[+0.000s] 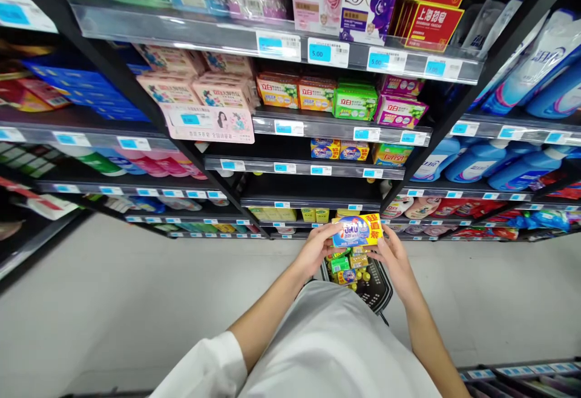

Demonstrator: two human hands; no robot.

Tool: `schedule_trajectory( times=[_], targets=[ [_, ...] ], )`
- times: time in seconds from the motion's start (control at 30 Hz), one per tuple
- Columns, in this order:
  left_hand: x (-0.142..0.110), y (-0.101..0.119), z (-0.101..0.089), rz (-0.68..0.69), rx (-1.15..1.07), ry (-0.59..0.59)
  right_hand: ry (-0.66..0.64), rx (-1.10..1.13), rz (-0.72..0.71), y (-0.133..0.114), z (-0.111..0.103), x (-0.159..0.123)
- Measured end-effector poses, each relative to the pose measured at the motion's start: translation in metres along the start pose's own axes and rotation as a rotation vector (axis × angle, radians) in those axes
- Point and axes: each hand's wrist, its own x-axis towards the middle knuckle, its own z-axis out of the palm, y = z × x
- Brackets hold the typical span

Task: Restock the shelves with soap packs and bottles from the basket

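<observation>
I hold a yellow and blue OMO soap pack [357, 230] in front of me with both hands. My left hand [315, 248] grips its left end, fingers curled round the edge. My right hand [394, 255] grips its right end and underside. Just below the pack sits a black shopping basket [379, 288] with several small packs in it, green, yellow and blue. More OMO packs [339, 149] of the same kind stand on a shelf ahead, above my hands.
Black store shelves [318, 126] with blue price tags rise ahead, stocked with soap boxes, LUX bars [342, 8] and detergent bottles [494, 159] at right. More shelving runs along the left. The floor [113, 301] is pale grey tile.
</observation>
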Motion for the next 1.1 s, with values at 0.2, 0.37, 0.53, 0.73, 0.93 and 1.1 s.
schedule_trajectory(
  times=[0.2, 0.37, 0.53, 0.73, 0.93, 1.1],
  targets=[
    [0.003, -0.001, 0.000, 0.017, 0.073, -0.043, 0.037, 0.015, -0.014, 0.001, -0.001, -0.001],
    [0.007, -0.003, -0.002, 0.017, 0.139, -0.063, 0.019, 0.023, 0.010, 0.002, -0.002, -0.003],
    [0.007, -0.003, -0.003, 0.018, 0.205, -0.085, 0.067, 0.053, 0.029, 0.008, 0.000, -0.007],
    [-0.002, -0.001, -0.002, 0.018, 0.256, -0.070, 0.108, 0.080, 0.046, 0.027, 0.001, -0.012],
    [-0.027, -0.010, -0.028, 0.005, 0.226, 0.118, -0.064, 0.059, 0.171, 0.044, 0.018, -0.004],
    [-0.050, -0.019, -0.069, 0.032, 0.146, 0.233, -0.223, 0.013, 0.207, 0.065, 0.051, 0.000]
  ],
)
